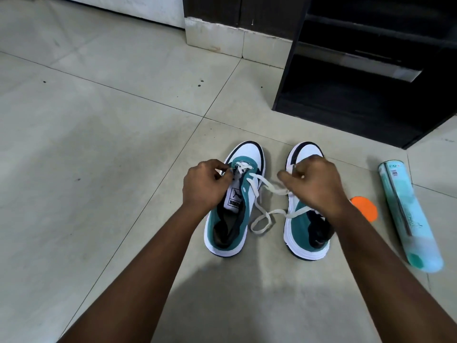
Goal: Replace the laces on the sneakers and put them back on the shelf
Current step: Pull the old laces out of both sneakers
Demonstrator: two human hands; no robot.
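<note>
Lace [265, 186] between both hands' grips.

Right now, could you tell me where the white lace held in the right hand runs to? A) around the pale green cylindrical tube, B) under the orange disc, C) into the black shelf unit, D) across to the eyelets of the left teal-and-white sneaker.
D: the white flat lace stretches from the right hand to the left teal-and-white sneaker.
</note>
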